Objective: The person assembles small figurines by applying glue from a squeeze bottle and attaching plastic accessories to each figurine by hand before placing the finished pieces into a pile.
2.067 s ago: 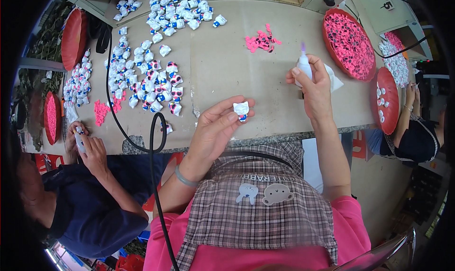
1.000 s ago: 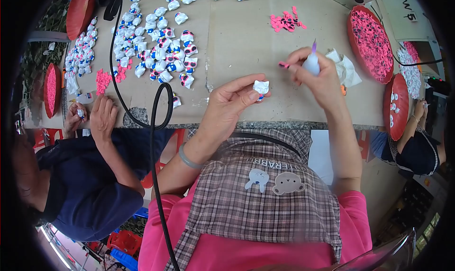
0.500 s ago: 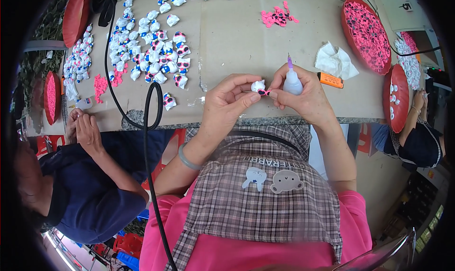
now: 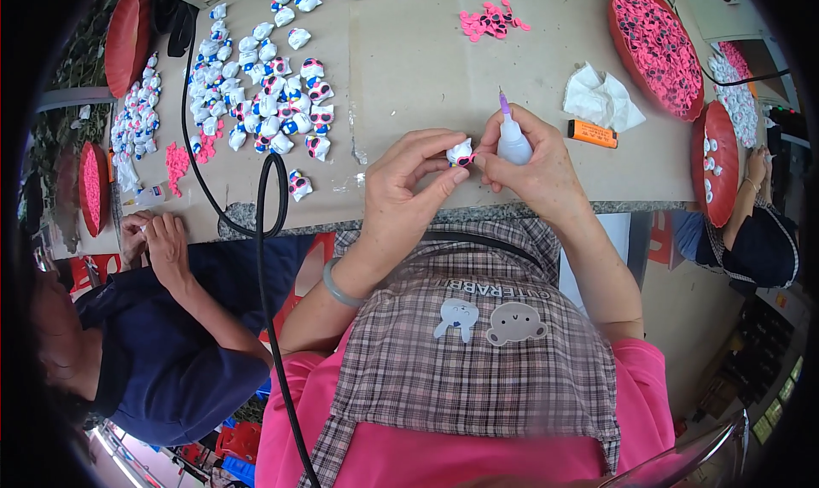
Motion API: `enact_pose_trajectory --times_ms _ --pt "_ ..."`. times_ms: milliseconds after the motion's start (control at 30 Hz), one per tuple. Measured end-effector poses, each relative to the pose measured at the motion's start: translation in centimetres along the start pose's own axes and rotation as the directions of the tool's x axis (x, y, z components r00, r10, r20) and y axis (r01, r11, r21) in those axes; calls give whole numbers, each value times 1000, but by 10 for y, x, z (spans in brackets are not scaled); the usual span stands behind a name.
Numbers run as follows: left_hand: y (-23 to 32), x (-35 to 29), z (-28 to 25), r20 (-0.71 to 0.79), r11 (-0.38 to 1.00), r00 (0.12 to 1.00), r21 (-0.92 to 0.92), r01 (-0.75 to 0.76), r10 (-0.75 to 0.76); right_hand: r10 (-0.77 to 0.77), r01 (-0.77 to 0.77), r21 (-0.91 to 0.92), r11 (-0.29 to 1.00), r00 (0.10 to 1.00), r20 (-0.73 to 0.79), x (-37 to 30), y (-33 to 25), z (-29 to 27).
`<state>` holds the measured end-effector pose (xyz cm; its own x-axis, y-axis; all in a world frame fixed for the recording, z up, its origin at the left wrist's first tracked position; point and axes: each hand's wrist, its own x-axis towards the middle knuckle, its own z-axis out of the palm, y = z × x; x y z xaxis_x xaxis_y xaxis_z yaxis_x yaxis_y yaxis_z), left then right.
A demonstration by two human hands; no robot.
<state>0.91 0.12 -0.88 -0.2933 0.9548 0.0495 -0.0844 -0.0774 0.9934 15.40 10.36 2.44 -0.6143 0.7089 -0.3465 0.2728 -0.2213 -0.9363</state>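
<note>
Between the thumb and fingers of my left hand [image 4: 411, 174] is a small white figurine [image 4: 459, 149] with pointed ears. Tiny pink sunglasses [image 4: 463, 159] with dark lenses lie against its front. My right hand [image 4: 544, 165] has thumb and fingertip at the right end of these glasses. The same hand also keeps a squeeze bottle [image 4: 514, 145] in its curled fingers, its purple tip and thin needle pointing up. Both hands are just above the table's near edge.
Many white-and-blue figurines [image 4: 217, 83], some wearing pink glasses, stand at the left. Loose pink glasses [image 4: 490, 23] lie ahead; more fill a red tray [image 4: 621, 40] at right. A tissue [image 4: 597, 100] and orange box [image 4: 592, 134] are nearer. A black cable [image 4: 267, 300] hangs left, beside a co-worker [image 4: 171, 360].
The pink glasses have come further over the figurine's front, and the right fingertips are closer to it. The co-worker's bottle at left now lies on the table. The view has shifted slightly.
</note>
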Motion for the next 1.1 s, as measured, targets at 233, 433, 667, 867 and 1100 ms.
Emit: enact_pose_trajectory --times_ms 233,433,667,867,1100 --pt "-1 -2 3 -13 974 997 -217 68 -72 -220 181 -320 930 972 -89 -8 0 9" --pt "-5 -3 -2 47 949 997 -306 79 -67 -187 166 -213 963 979 -85 -10 3 11" --pt "-13 -7 -3 0 922 995 -376 96 -104 -213 204 -116 972 975 -71 -7 11 13" --pt "-19 -5 -3 -7 940 1000 -342 -13 11 -236 235 -61 970 972 -9 -4 22 10" --pt "-22 -4 -8 31 941 999 -338 18 -8 -141 130 154 979 988 62 4 30 6"
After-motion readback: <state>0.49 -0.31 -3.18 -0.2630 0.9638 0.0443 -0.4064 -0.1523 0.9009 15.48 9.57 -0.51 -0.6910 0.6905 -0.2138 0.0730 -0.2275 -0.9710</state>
